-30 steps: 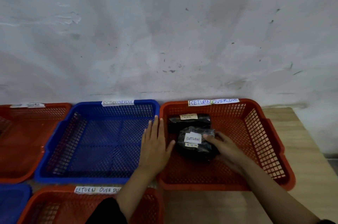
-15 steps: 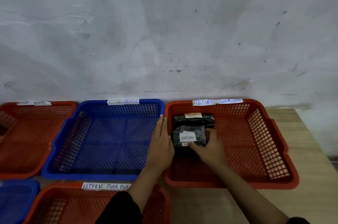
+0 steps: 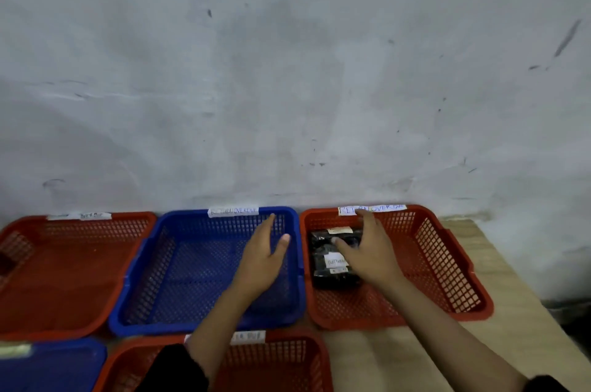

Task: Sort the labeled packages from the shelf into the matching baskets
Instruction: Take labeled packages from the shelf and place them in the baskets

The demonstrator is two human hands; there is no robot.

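Observation:
Two black wrapped packages lie in the left part of the red basket [image 3: 447, 263] at the right, which carries a white paper label on its back rim. The near package [image 3: 332, 270] shows a white label; the far package [image 3: 332, 233] has a tan label. My right hand [image 3: 367, 251] hovers over them with fingers spread and holds nothing. My left hand [image 3: 263, 254] is flat and open above the right side of the blue basket [image 3: 192, 263], which has nothing in it.
A red basket [image 3: 64, 270] stands at the left with a dark object at its left edge. Nearer me are a blue basket [image 3: 51, 366] and a red basket [image 3: 281, 359]. All sit on a wooden table [image 3: 511, 263] against a grey wall.
My right hand has let go of the near package and lifted away over the basket. My left hand has moved off the basket rims to above the blue basket.

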